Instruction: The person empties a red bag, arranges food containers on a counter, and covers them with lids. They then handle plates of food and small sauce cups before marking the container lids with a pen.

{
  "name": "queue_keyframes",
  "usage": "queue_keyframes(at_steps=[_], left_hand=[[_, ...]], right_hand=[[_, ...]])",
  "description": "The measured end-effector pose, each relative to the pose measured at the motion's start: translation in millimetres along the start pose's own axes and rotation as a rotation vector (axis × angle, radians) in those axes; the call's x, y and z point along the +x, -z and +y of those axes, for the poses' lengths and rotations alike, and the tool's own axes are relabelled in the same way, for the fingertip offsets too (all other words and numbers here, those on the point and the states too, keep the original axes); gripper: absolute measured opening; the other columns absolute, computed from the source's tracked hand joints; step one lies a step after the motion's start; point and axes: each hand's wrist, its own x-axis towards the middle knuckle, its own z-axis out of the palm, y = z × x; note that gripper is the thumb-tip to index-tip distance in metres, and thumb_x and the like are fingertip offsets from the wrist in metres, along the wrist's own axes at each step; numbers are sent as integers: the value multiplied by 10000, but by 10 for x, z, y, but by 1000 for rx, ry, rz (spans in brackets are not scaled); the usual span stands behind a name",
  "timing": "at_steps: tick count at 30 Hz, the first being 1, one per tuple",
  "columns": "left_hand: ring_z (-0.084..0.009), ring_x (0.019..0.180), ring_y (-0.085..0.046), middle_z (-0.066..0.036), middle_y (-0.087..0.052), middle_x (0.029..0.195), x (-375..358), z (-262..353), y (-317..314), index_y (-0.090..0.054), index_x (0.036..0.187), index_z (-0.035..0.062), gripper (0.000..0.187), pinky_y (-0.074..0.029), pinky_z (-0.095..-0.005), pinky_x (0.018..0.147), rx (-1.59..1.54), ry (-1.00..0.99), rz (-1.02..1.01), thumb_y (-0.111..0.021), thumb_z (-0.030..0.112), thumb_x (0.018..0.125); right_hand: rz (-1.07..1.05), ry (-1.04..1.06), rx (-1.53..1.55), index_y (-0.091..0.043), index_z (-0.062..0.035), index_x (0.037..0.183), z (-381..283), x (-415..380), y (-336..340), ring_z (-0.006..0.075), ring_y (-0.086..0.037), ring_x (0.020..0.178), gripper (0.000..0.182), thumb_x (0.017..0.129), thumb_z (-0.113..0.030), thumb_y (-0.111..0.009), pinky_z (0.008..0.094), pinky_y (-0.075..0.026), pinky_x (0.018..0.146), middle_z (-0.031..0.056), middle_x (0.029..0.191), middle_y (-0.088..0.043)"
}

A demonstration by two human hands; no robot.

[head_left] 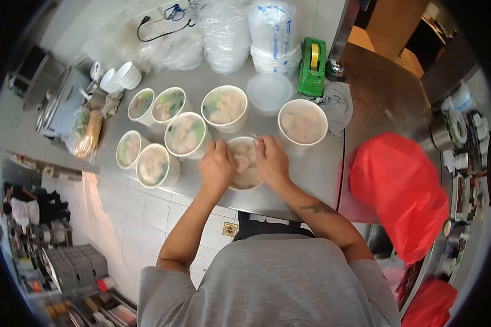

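Observation:
A white paper soup bowl (245, 177) with pale dumplings in it stands near the front edge of the steel table. My left hand (217, 165) grips its left rim, fingers bent over the edge. On the opposite side my right hand (273, 161) holds the rim, thumb and fingers closed on it. Whether a clear lid lies under my fingers is hard to make out. To the right sits another soup bowl (303, 122) that looks covered by a cloudy lid. Several filled bowls (184, 135), some with greens, are grouped left of my hands.
Clear plastic lids (269, 91) lie behind the bowls, beside wrapped container stacks (275, 38). A green tape dispenser (312, 68) stands at the back right. Red plastic bags (398, 185) hang over the right side. Small white cups (120, 77) are at the far left.

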Motion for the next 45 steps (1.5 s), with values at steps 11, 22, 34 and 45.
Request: queue_keyframes(at_steps=[11,22,34,45], left_hand=[[-387,722,-602,-185,-607,839,-121,48,-87,-555,1167,109,369,-477,-464,624,-62,32,-11,-508,77,802],[-393,889,-519,-193,-551,967,153,323,-31,-592,1046,2,273,-428,-444,737,185,-72,110,-535,207,876],[-219,650,-581,-163,-630,709,2622,1462,-1963,-650,774,-73,356,-445,-368,615,-606,209,-281,-623,282,776],[-160,740,-494,-98,-496,906,-351,1282,170,-552,808,-35,65,-415,-266,641,-835,-10,-197,-589,11,833]], right_hand=[[-301,102,72,-595,-213,1154,174,172,118,318,-575,878,289,918,-151,-442,401,-453,746,131,945,-595],[-25,165,-72,-556,-104,1133,38,-170,378,338,-557,830,302,839,-176,-558,432,-466,712,152,971,-505],[29,112,38,-577,-15,1112,862,864,759,310,-574,961,292,906,-196,-481,384,-435,849,174,1017,-615],[0,-617,1010,-574,7,1066,744,1976,929,223,-599,880,357,866,-288,-547,366,-449,725,144,984,-633]])
